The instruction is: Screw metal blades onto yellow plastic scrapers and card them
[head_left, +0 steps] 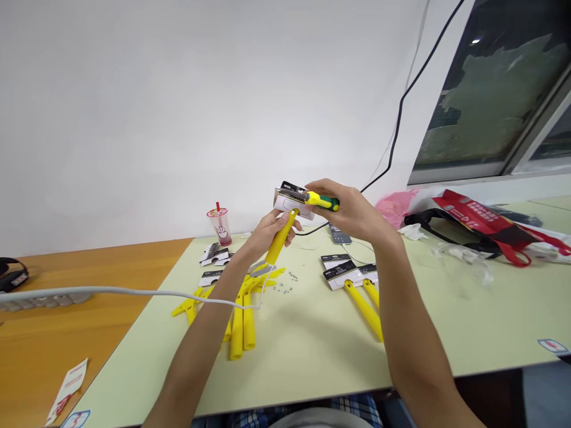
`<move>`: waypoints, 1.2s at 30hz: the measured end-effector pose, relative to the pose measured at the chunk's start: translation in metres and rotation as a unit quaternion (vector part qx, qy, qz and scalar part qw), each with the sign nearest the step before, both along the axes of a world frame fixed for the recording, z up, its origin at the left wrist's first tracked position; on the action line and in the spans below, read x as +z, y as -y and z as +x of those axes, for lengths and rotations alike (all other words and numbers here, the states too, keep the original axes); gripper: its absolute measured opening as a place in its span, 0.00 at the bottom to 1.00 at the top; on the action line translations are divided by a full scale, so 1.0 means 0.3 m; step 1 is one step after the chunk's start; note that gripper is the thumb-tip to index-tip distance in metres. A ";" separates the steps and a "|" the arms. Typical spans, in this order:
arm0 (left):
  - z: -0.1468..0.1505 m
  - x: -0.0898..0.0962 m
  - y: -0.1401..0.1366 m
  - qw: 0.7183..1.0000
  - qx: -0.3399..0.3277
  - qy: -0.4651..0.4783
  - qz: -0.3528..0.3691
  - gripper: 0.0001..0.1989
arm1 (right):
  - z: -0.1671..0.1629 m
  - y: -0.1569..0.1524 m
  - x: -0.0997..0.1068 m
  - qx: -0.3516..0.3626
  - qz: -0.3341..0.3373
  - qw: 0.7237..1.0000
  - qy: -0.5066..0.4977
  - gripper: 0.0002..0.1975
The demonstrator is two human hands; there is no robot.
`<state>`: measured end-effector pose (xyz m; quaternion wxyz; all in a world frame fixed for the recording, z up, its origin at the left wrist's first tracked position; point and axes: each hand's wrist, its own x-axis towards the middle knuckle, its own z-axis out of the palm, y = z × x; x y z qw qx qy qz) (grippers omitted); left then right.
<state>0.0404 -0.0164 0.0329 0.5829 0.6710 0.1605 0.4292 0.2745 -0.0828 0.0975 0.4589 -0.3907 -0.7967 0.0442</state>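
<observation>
My left hand (272, 230) is closed around a yellow tubular handle (282, 238), held tilted above the table. A black-and-white card (279, 203) sits at the handle's upper end. In my right hand (345, 205) are pliers with yellow-and-green grips (323, 201); their metal jaws point left across the card. Whether the jaws touch the card, I cannot tell. Below my left hand lies a pile of yellow handles with forked heads (238, 321). Nearer my right forearm are yellow handles with cards attached (363, 309).
Small metal bits (285, 286) lie scattered mid-table. Loose cards (209, 277) and a lidded cup with straw (220, 226) stand at back left. A white cable (134, 291) crosses in front of my left forearm. A phone (339, 234) and a red bag (482, 220) are rightward.
</observation>
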 end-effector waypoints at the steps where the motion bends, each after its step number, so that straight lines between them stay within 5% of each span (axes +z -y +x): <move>1: 0.011 -0.002 0.009 0.999 -0.019 0.009 -0.035 0.25 | -0.002 -0.012 -0.007 -0.004 0.007 1.000 0.003 0.20; 6: 0.072 -0.016 0.048 0.985 -0.067 0.032 -0.154 0.22 | 0.003 -0.081 -0.045 -0.076 0.018 0.995 0.066 0.24; 10: 0.117 -0.040 0.059 0.981 -0.063 0.044 -0.179 0.25 | 0.032 -0.100 -0.043 -0.125 -0.073 0.980 0.136 0.18; 16: 0.205 -0.114 0.086 0.980 -0.031 0.035 -0.192 0.26 | 0.108 -0.102 -0.025 -0.081 -0.157 0.971 0.160 0.22; 19: 0.201 -0.158 0.106 0.983 -0.049 -0.057 -0.168 0.27 | 0.165 -0.138 -0.056 -0.025 -0.196 0.966 0.169 0.27; 22: 0.109 -0.185 0.120 0.965 -0.075 -0.236 -0.088 0.23 | 0.222 -0.202 -0.130 0.000 -0.255 0.948 0.192 0.30; 24: 0.002 -0.191 0.128 0.952 -0.019 -0.307 -0.012 0.19 | 0.246 -0.248 -0.203 0.013 -0.286 0.932 0.221 0.32; 27: -0.193 -0.198 0.153 0.965 0.049 -0.246 0.075 0.07 | 0.255 -0.300 -0.333 0.019 -0.297 0.924 0.241 0.34; 29: -0.324 -0.210 0.190 0.970 0.094 -0.190 0.117 0.13 | 0.249 -0.318 -0.416 0.037 -0.309 0.918 0.244 0.35; 33: -0.554 -0.265 0.304 0.976 0.174 -0.091 0.090 0.18 | 0.248 -0.318 -0.529 0.020 -0.326 0.915 0.237 0.34; 36: -0.683 -0.320 0.391 0.963 0.233 -0.117 0.066 0.21 | 0.253 -0.275 -0.566 -0.029 -0.261 0.942 0.210 0.27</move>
